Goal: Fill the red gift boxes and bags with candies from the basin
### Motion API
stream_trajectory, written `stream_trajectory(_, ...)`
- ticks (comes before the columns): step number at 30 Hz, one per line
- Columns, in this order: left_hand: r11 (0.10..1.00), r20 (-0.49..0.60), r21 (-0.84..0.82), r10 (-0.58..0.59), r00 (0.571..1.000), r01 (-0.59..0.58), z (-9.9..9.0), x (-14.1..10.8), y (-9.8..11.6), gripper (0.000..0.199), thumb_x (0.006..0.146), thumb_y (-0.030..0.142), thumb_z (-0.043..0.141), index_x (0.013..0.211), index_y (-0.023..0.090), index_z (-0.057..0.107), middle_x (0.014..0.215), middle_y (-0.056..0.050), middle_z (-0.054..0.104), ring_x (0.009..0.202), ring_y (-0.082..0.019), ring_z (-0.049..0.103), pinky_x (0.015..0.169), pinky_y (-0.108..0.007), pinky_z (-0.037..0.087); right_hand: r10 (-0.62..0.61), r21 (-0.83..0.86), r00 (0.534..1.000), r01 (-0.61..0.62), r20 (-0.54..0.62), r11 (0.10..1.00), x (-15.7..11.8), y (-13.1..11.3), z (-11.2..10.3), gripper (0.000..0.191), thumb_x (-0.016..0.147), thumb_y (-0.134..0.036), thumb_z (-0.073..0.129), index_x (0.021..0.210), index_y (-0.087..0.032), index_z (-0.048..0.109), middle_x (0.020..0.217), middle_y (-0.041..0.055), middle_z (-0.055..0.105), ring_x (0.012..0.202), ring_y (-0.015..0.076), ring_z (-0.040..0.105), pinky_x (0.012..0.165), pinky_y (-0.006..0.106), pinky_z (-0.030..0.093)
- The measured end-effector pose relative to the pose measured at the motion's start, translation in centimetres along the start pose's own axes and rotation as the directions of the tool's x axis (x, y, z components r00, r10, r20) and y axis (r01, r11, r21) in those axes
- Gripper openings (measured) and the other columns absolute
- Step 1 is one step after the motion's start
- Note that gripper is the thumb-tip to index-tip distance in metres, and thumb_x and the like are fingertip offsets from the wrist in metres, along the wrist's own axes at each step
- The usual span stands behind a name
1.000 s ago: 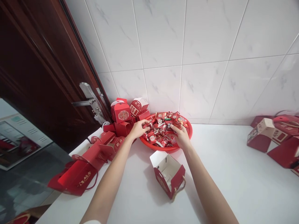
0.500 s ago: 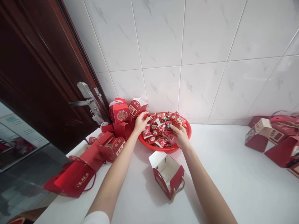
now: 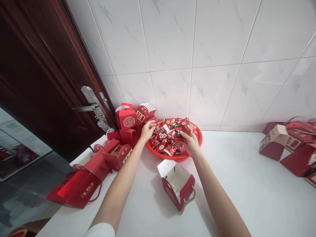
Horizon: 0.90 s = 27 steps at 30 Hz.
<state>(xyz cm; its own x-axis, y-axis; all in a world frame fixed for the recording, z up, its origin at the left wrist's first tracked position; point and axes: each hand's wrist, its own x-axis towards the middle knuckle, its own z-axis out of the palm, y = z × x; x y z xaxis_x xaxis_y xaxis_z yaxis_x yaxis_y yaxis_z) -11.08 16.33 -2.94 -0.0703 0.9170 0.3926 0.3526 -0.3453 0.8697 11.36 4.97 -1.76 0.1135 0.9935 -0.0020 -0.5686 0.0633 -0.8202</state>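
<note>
A red basin (image 3: 175, 158) full of red wrapped candies (image 3: 170, 148) stands near the tiled wall. At its left rim is my left hand (image 3: 148, 130), its fingers bent over the edge of the candies; what the fingertips touch is too small to make out. My right hand (image 3: 192, 143) reaches over the right side, thumb and fingers closed on a dark red candy packet (image 3: 186, 132). Between my forearms an open red box (image 3: 176, 184) with a white inside and a rope handle sits on the white table (image 3: 222, 184); no contents are visible in it.
Red gift boxes (image 3: 106, 158) are heaped along the left edge, some stacked by the wall. More boxes (image 3: 291, 144) lie at the far right. A dark door (image 3: 49, 65) with a metal handle (image 3: 86, 108) stands at the left.
My left hand has shifted slightly left and down at the rim, and candies near it have moved. My right hand stays almost in place with the packet.
</note>
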Motion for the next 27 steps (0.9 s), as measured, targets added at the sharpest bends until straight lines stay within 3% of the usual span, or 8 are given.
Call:
stream_trajectory(8,0.999,0.01,0.002,0.051,0.999,-0.052,-0.8,-1.1,0.3,0.025,0.074,0.014,0.06,0.096,0.018,0.071,0.101,-0.008,0.078,0.102,-0.023,0.073,0.103,-0.043,0.052,-0.016,0.005,1.0,0.016,0.001,1.0,-0.1,-0.1,0.1,0.032,0.056,-0.036,0.087,0.079,-0.023,0.069,0.077,-0.0001,0.073,0.077,0.0235,0.071,0.065,0.033,0.058)
stream_trajectory(13,0.997,0.094,0.005,0.074,0.993,-0.075,-0.8,-2.3,1.1,0.019,0.077,0.023,0.065,0.092,0.017,0.074,0.097,-0.009,0.079,0.095,-0.025,0.074,0.097,-0.043,0.055,0.007,0.02,1.0,-0.007,-0.005,1.0,-0.1,0.1,-0.1,0.036,0.058,-0.038,0.088,0.085,-0.023,0.069,0.082,0.001,0.075,0.081,0.0251,0.071,0.067,0.037,0.06)
stream_trajectory(20,0.999,0.239,0.026,0.039,0.97,-0.047,-0.1,-3.5,1.7,0.017,0.078,0.026,0.068,0.091,0.019,0.077,0.099,-0.007,0.079,0.097,-0.026,0.074,0.098,-0.042,0.055,0.0,0.041,1.0,0.001,-0.014,0.999,0.1,0.2,-0.1,0.036,0.059,-0.038,0.089,0.086,-0.023,0.071,0.082,0.0015,0.074,0.077,0.0229,0.07,0.063,0.035,0.06)
stream_trajectory(27,0.999,0.261,0.035,-0.002,0.965,-0.008,-0.2,-3.3,1.2,0.022,0.084,0.022,0.057,0.095,0.018,0.075,0.095,-0.007,0.08,0.098,-0.025,0.075,0.098,-0.043,0.056,0.011,0.14,0.999,-0.007,-0.033,0.99,0.5,0.1,-0.3,0.032,0.057,-0.033,0.092,0.08,-0.023,0.073,0.083,-0.0001,0.074,0.077,0.0192,0.07,0.065,0.03,0.062)
